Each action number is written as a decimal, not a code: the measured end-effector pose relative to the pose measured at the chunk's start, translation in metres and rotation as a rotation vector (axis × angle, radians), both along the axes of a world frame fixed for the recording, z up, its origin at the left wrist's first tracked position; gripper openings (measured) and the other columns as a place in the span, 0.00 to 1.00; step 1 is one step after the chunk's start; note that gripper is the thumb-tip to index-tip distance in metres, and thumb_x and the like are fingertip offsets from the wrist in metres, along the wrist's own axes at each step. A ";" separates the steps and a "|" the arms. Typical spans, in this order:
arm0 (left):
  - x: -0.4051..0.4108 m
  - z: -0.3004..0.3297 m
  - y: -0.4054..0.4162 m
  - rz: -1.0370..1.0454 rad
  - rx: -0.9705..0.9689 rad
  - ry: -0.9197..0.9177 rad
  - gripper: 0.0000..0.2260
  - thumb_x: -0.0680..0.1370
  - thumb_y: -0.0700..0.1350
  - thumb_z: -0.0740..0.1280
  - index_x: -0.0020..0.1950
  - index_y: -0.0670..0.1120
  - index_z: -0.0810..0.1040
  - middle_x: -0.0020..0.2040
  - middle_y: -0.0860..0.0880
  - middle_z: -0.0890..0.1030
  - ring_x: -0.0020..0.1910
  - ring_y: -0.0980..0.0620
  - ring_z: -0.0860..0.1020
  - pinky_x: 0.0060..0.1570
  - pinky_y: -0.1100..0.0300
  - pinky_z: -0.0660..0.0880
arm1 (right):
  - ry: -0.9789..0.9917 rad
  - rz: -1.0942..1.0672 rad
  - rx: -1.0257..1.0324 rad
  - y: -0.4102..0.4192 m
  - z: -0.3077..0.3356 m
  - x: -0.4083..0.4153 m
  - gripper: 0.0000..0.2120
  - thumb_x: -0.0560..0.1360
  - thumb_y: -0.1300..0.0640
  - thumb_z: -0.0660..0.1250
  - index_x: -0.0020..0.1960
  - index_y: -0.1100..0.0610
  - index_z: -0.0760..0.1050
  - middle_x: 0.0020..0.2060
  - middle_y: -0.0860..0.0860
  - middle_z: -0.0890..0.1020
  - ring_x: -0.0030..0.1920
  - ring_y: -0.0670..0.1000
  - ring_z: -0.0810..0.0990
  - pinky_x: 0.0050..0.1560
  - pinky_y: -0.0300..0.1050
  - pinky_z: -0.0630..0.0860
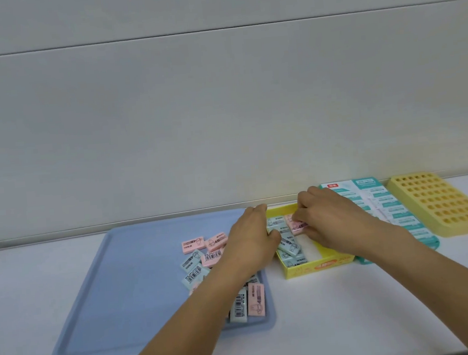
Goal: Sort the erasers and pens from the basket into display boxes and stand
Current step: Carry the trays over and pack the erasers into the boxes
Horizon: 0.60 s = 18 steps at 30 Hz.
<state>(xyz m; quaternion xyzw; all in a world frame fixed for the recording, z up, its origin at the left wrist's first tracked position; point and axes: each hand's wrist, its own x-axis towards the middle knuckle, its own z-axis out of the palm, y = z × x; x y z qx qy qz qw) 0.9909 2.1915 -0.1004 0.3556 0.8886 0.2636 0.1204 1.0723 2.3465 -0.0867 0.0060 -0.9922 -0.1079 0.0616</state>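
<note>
Both hands work over the open yellow cardboard display box point(317, 266), which sits just right of the flat blue plastic tray point(118, 286). The right hand point(330, 220) pinches a pink rectangular eraser point(296, 223) inside the box, among pale green erasers point(288, 246) already lying there. The left hand point(249, 238) rests at the box's left edge, fingers curled onto a green eraser. Loose pink and green erasers point(202, 253) lie on the tray. A teal-and-white display box point(382, 209) and a yellow perforated pen stand point(439, 204) sit to the right.

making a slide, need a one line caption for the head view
Both hands arrange pink and green erasers in a yellow box, more erasers waiting on a blue tray.
</note>
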 end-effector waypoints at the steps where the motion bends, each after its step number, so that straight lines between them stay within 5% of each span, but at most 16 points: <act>1: 0.000 0.000 -0.001 -0.001 0.008 -0.009 0.11 0.78 0.46 0.64 0.60 0.46 0.73 0.53 0.47 0.75 0.53 0.47 0.76 0.52 0.53 0.73 | 0.003 -0.008 0.012 -0.001 0.001 0.000 0.03 0.67 0.58 0.74 0.40 0.53 0.81 0.38 0.51 0.76 0.41 0.54 0.75 0.39 0.47 0.68; 5: 0.001 0.000 -0.004 -0.003 0.054 -0.045 0.12 0.78 0.46 0.65 0.60 0.47 0.74 0.55 0.48 0.76 0.52 0.48 0.76 0.55 0.50 0.75 | -0.035 0.017 0.035 -0.003 0.001 -0.001 0.06 0.66 0.57 0.75 0.41 0.48 0.81 0.34 0.47 0.78 0.40 0.52 0.76 0.40 0.46 0.69; 9: 0.001 0.001 -0.004 0.001 0.055 -0.027 0.12 0.78 0.46 0.65 0.61 0.46 0.74 0.55 0.47 0.77 0.52 0.48 0.76 0.55 0.50 0.74 | 0.046 0.056 0.021 -0.001 -0.002 -0.001 0.11 0.56 0.55 0.82 0.28 0.48 0.79 0.23 0.47 0.74 0.30 0.51 0.75 0.31 0.45 0.64; 12: 0.004 0.005 -0.003 -0.006 0.021 0.005 0.17 0.79 0.46 0.64 0.67 0.46 0.71 0.59 0.47 0.76 0.57 0.47 0.75 0.58 0.53 0.72 | 0.025 0.038 -0.038 -0.009 0.003 -0.001 0.01 0.69 0.53 0.75 0.39 0.49 0.83 0.33 0.47 0.79 0.42 0.52 0.76 0.40 0.45 0.59; 14: 0.005 0.008 -0.006 -0.007 0.051 0.009 0.18 0.81 0.48 0.63 0.70 0.47 0.70 0.64 0.47 0.74 0.63 0.48 0.73 0.62 0.55 0.70 | -0.046 -0.030 -0.034 -0.010 0.005 -0.002 0.09 0.78 0.52 0.63 0.52 0.47 0.82 0.45 0.46 0.79 0.52 0.51 0.72 0.45 0.45 0.57; 18: -0.023 0.013 -0.046 0.166 0.214 0.130 0.15 0.82 0.45 0.60 0.70 0.49 0.72 0.66 0.49 0.74 0.66 0.50 0.69 0.65 0.56 0.66 | 0.082 -0.075 -0.216 -0.019 0.009 -0.002 0.09 0.79 0.54 0.60 0.49 0.46 0.80 0.46 0.46 0.76 0.53 0.52 0.72 0.46 0.46 0.60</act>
